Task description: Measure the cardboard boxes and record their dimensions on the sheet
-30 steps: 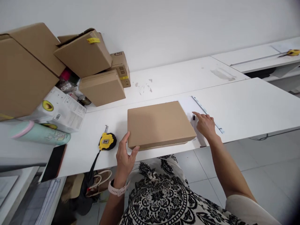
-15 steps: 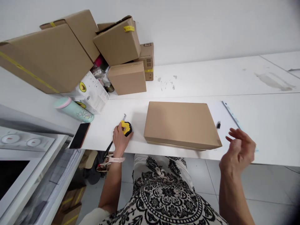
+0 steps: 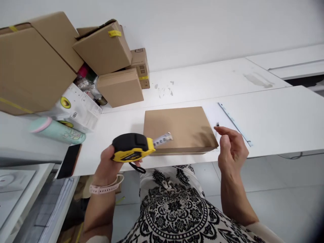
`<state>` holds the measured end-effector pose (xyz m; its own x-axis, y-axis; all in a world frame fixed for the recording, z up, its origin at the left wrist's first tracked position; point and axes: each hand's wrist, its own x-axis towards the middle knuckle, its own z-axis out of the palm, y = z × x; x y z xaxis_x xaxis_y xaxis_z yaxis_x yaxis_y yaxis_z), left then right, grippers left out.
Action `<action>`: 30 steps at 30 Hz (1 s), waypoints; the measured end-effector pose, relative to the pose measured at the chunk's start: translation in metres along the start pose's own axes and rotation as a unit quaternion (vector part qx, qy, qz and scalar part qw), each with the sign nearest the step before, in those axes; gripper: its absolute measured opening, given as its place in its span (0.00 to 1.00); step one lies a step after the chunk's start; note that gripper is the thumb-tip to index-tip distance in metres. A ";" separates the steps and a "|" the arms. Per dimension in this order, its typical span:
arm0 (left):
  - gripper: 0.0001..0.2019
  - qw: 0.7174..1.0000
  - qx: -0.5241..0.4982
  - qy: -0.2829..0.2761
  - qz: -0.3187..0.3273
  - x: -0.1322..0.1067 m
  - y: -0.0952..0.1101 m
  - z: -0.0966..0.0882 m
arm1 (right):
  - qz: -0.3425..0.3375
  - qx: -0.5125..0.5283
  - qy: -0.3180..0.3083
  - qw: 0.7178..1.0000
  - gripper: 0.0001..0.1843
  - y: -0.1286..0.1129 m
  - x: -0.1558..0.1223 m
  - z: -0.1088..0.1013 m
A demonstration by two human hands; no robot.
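Note:
My left hand (image 3: 107,166) is closed around a yellow and black tape measure (image 3: 131,147), held up over the table's front edge. A short length of blade (image 3: 162,139) sticks out to the right, in front of the flat brown cardboard box (image 3: 174,123). A black wrist strap hangs beneath the tape measure. My right hand (image 3: 233,146) is in the air beside the box's right end, fingers loosely bent and apart, with nothing in it. Just beyond its fingertips lies a small black item (image 3: 217,124) on a white sheet (image 3: 211,109).
Stacked cardboard boxes (image 3: 103,47) fill the back left, with a white avocado-print box (image 3: 78,108) and a mint bottle (image 3: 59,131) in front. A dark phone (image 3: 69,161) lies at the left table edge. A thin blue-white strip (image 3: 234,123) rests right of the box.
My left hand has lifted the tape measure off the table and turned it, its blade now pointing right. My right hand has come closer to the box. The view has shifted rightward.

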<state>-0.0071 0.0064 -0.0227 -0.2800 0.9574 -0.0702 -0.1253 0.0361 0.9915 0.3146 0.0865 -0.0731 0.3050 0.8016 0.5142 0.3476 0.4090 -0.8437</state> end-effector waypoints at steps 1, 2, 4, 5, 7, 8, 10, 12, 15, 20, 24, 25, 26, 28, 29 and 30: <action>0.34 0.999 0.011 -0.048 -0.013 0.003 0.006 0.014 | -0.009 0.024 -0.017 1.000 0.15 -0.008 0.000 -0.002; 0.34 0.994 0.019 -0.107 -0.030 0.007 0.012 0.028 | -0.014 0.051 -0.042 0.998 0.16 -0.015 0.001 -0.004; 0.34 0.972 0.029 -0.224 -0.068 0.014 0.019 0.054 | -0.013 0.097 -0.105 0.990 0.19 -0.024 0.001 -0.011; 0.35 0.959 0.032 -0.268 -0.082 0.017 0.022 0.065 | -0.008 0.106 -0.138 0.985 0.20 -0.027 0.001 -0.016; 0.36 0.944 0.039 -0.313 -0.092 0.020 0.026 0.082 | 0.014 0.108 -0.190 0.976 0.17 -0.031 0.001 -0.024; 0.36 0.943 0.040 -0.318 -0.092 0.020 0.026 0.087 | 0.030 0.114 -0.210 0.971 0.15 -0.031 0.002 -0.028; 0.34 0.942 0.032 -0.322 -0.091 0.020 0.024 0.091 | 0.075 0.155 -0.243 0.955 0.11 -0.031 0.003 -0.031; 0.30 0.939 0.012 -0.331 -0.094 0.021 0.020 0.091 | 0.132 0.218 -0.269 0.929 0.11 -0.030 0.006 -0.030; 0.27 0.937 -0.030 -0.335 -0.092 0.024 0.016 0.083 | 0.209 0.281 -0.288 0.891 0.15 -0.023 0.020 -0.028; 0.24 0.966 -0.025 -0.248 -0.072 0.042 0.022 0.035 | 0.265 0.322 -0.181 0.891 0.18 0.015 0.064 -0.034; 0.19 0.979 0.012 -0.190 -0.072 0.063 0.020 -0.020 | 0.296 0.310 -0.134 0.893 0.16 0.051 0.079 -0.028; 0.19 0.980 0.013 -0.185 -0.077 0.068 0.017 -0.032 | 0.301 0.303 -0.138 0.894 0.15 0.057 0.078 -0.024; 0.19 0.980 0.014 -0.182 -0.080 0.073 0.015 -0.041 | 0.304 0.295 -0.144 0.894 0.15 0.060 0.076 -0.020; 0.20 0.979 0.019 -0.186 -0.080 0.080 0.011 -0.056 | 0.301 0.281 -0.149 0.899 0.14 0.064 0.072 -0.012; 0.21 0.978 0.024 -0.194 -0.077 0.084 0.010 -0.060 | 0.297 0.272 -0.150 0.903 0.14 0.063 0.070 -0.009; 0.22 0.975 0.032 -0.205 -0.076 0.086 0.010 -0.064 | 0.291 0.262 -0.151 0.908 0.14 0.062 0.069 -0.007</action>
<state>-0.0938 0.0710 -0.0260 0.1429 0.9733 -0.1797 -0.0728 0.1914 0.9788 0.3633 0.1643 -0.0890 0.0164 0.9990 -0.0415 -0.2881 -0.0350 -0.9570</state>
